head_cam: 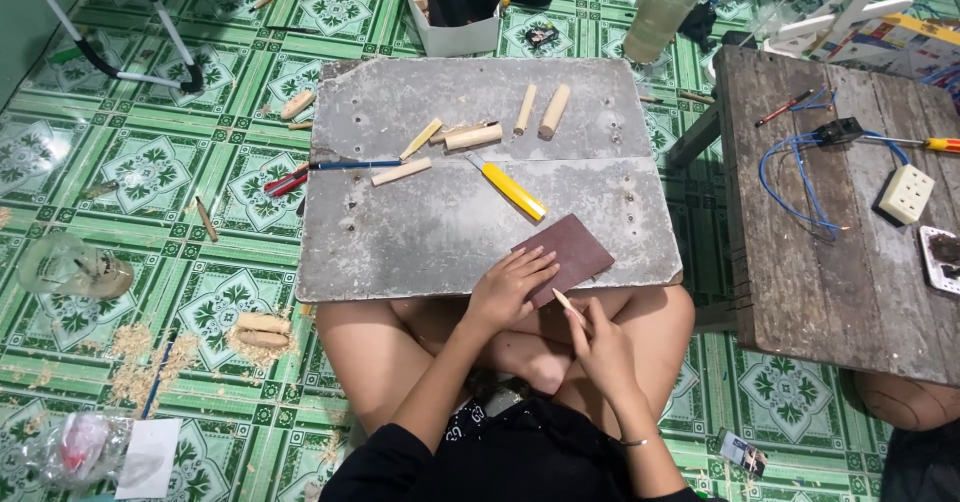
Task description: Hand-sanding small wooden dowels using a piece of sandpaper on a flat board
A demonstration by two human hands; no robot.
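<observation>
Our left hand [508,287] lies open, flat on the sandpaper [567,255] at the edge of the surface [420,232]. Our right hand [600,347] grips a thin stick [566,302], its tip touching the sandpaper.

I see a green floor [150,172] w/ white flower-pattern tiles, evenly lit. Landmark: grey board desk [450,232] at centre. Right of it, a dark weathered wooden desk [800,292]. Far left beyond it, white chair legs [120,62] w/ black feet. Just beyond its far edge, a white box [455,34]. Left near side, wood shavings [140,352] on tiles.
</observation>
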